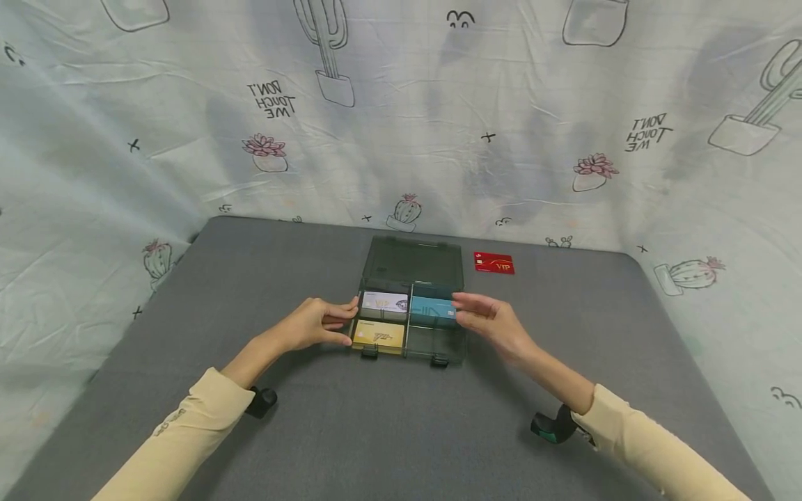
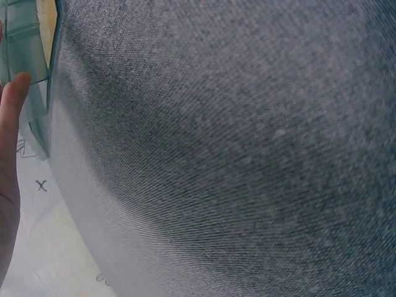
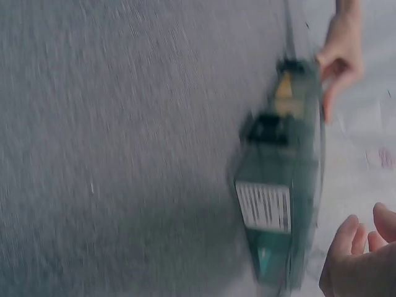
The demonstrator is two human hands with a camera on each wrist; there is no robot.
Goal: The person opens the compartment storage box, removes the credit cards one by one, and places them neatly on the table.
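Observation:
A dark green, see-through plastic box (image 1: 436,341) with dividers lies on the table, its lid (image 1: 413,261) swung back. A white card (image 1: 383,303) sits in the rear left compartment, a gold card (image 1: 379,335) in front of it and a blue card (image 1: 432,309) at the rear right. My left hand (image 1: 311,324) rests on the box's left side, thumb near the front corner and fingers farther back. At the right side, my right hand (image 1: 498,325) has loosely bent fingers by the blue card's end. The right wrist view shows nothing between those fingers (image 3: 342,238).
A red card (image 1: 494,263) marked VIP lies on the grey table (image 1: 401,431), right of the lid. Two black latches (image 1: 440,361) stick out at the box's front, and a white barcode label (image 3: 265,206) shows on its side. Patterned cloth (image 1: 438,139) hangs behind the table.

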